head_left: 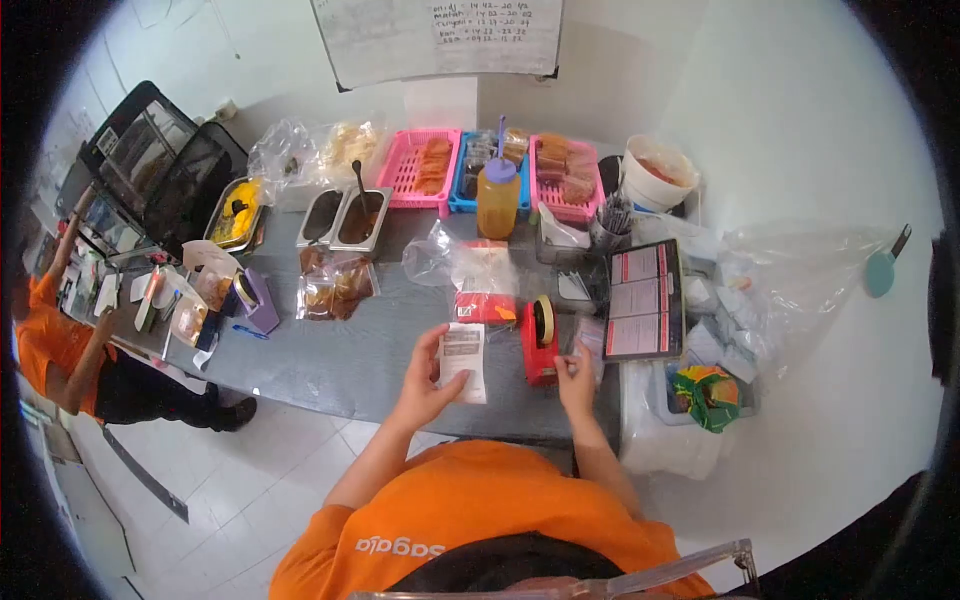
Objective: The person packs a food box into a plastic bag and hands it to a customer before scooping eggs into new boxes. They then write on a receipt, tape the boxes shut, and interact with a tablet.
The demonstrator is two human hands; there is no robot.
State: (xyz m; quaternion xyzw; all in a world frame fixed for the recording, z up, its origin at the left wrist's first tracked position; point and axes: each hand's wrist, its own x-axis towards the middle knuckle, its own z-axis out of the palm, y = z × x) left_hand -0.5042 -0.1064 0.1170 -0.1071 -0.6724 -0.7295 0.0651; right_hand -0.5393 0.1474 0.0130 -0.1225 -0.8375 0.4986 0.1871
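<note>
My left hand (430,385) holds a white printed receipt (463,350) over the table's front edge, thumb on top of the paper. To the right, my right hand (574,378) has its fingers pinched together at a small clear plastic packet (590,340), beside the red tape dispenser (540,350). Whether the fingers grip the packet is hard to tell. A red and white package (485,305) in clear plastic lies just beyond the receipt. The tablet (643,300) with a pink and white display stands right of my right hand.
Pink basket (400,170), bottle of yellow liquid (497,200), metal containers (360,222) and white bucket (657,175) line the table's back. Brown packets (338,290) and a purple tape dispenser (258,302) lie left. A co-worker in orange (65,350) stands far left.
</note>
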